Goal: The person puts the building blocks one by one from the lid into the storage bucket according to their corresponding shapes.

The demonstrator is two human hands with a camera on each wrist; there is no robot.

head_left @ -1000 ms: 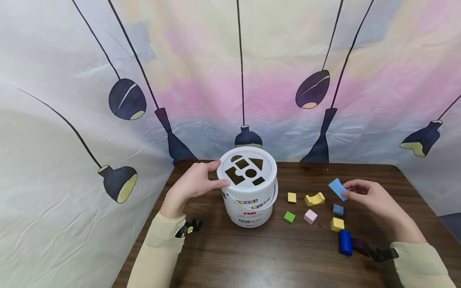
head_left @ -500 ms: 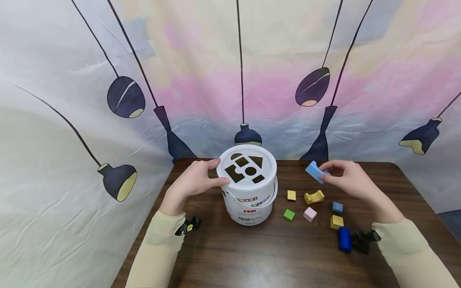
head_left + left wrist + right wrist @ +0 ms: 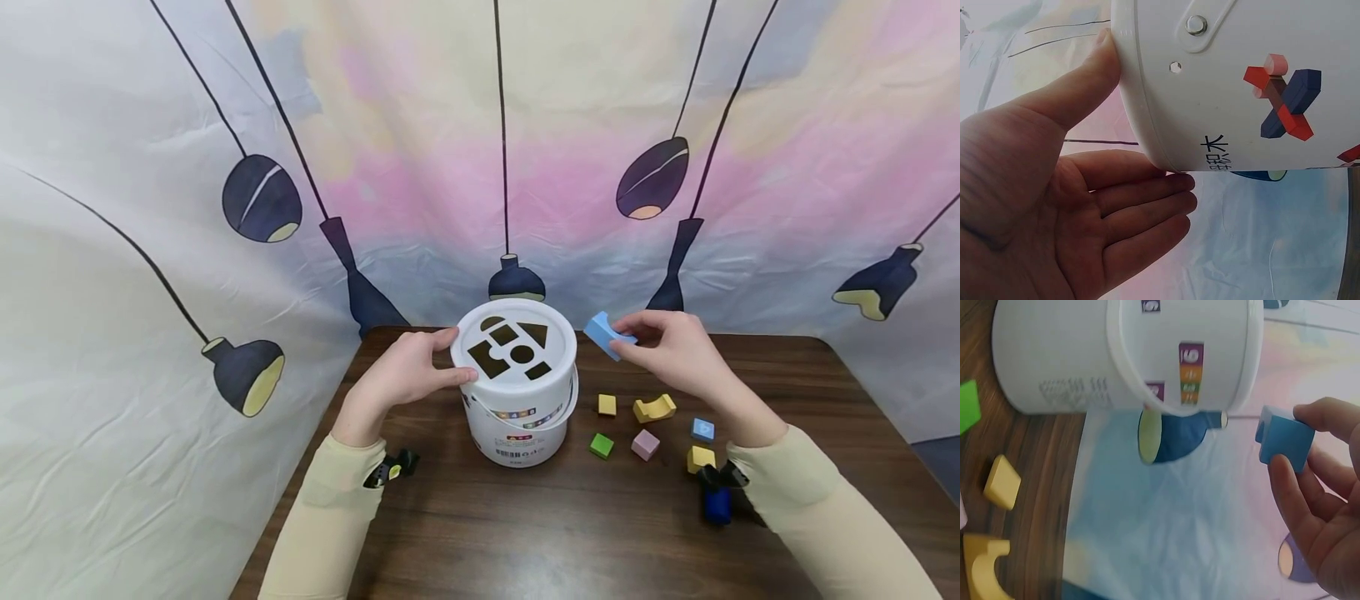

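A white bucket stands upright with its lid on; the lid has several cut-out shapes. My left hand rests against the lid's left rim, thumb and fingers spread and fairly straight. The left wrist view shows the thumb and fingertips touching the bucket rim. Just right of the bucket, my right hand pinches a light blue arch block between thumb and fingers, above the table. In the right wrist view the blue arch block is apart from the bucket.
On the wooden table right of the bucket lie a yellow block, a yellow arch block, a green block, a pink block, a blue cube, another yellow block and a dark blue cylinder, partly hidden.
My right hand has carried the light blue arch block leftward and up, from the right side of the table to beside the lid. My left hand stays at the rim.
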